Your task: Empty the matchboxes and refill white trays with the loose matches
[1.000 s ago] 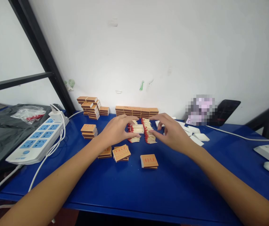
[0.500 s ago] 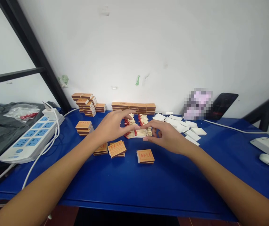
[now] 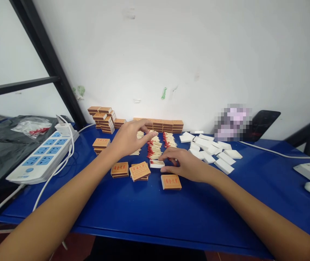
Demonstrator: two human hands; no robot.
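Note:
A small white matchbox tray with matches in it lies just in front of a pile of red-tipped matches. My right hand pinches the tray's right end between thumb and fingers. Above the left side of that pile is my left hand, thumb and fingers apart, with nothing visible between them. Another pile of matches lies to the right, and my left hand partly covers a third. Nearer me sit small stacks of orange matchbox sleeves and a further stack.
Loose white trays lie at the right. Stacked matchboxes and a matchbox row stand by the wall. A power strip with white cables is at left. A dark phone leans on the wall.
My hands have moved apart; the left has risen off the tray. My right hand has brought the tray nearer to me, out from between the match piles. The view has shifted slightly.

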